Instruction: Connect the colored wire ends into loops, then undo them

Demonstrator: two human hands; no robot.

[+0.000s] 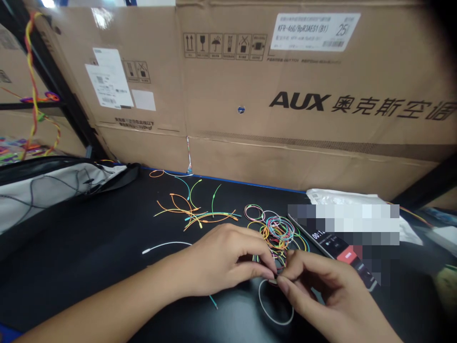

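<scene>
The left hand (221, 259) and the right hand (332, 290) are both closed in a tight pinch, meeting over a small dark bit (273, 280) at the near edge of a heap of thin coloured elastic loops (276, 233). The bit is too small and too hidden by the hands to make out. The heap lies on a black worktop (71, 271), and its loops are tangled and overlapping in orange, pink, teal, yellow and green. Just in front of the heap, under the right hand, lies a single white loop (276, 305). To the left of the heap is a loose scatter of orange, green and teal cords (196, 216), with a white cord (166, 245) and a short teal cord (213, 301) lying apart from them, nearer the left hand. A phone (330, 245) showing a timer and a red button lies just right of the heap, and a white plastic bag (342, 196) lies behind it. Well left of the heap sits a grey and black bag (46, 190). Behind the heap, a large cardboard box (300, 102) printed with AUX stands along the back of the worktop.
</scene>
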